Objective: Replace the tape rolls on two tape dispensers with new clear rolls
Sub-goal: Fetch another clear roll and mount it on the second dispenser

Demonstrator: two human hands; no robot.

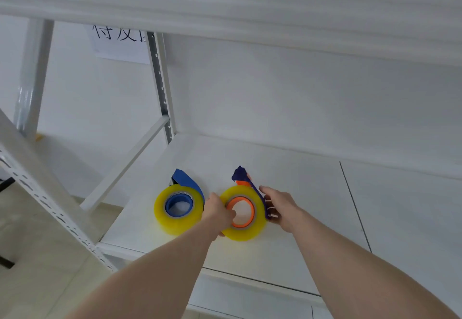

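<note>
**Two dispensers on shelf, both hands at the right-hand one**

Two glossy, yellow-tinted tape rolls lay flat on a smooth white shelf (287, 168). The left roll (178, 209) sat on a blue dispenser (186, 181). At its 3 o'clock, just beside it, the right roll (243, 212) sat on a purple dispenser (250, 181) with an orange hub. The left hand (219, 212) gripped this roll, fingers curled into its core. The right hand (278, 207) touched the purple frame, fingers spread, at the roll's 3 o'clock.
</note>
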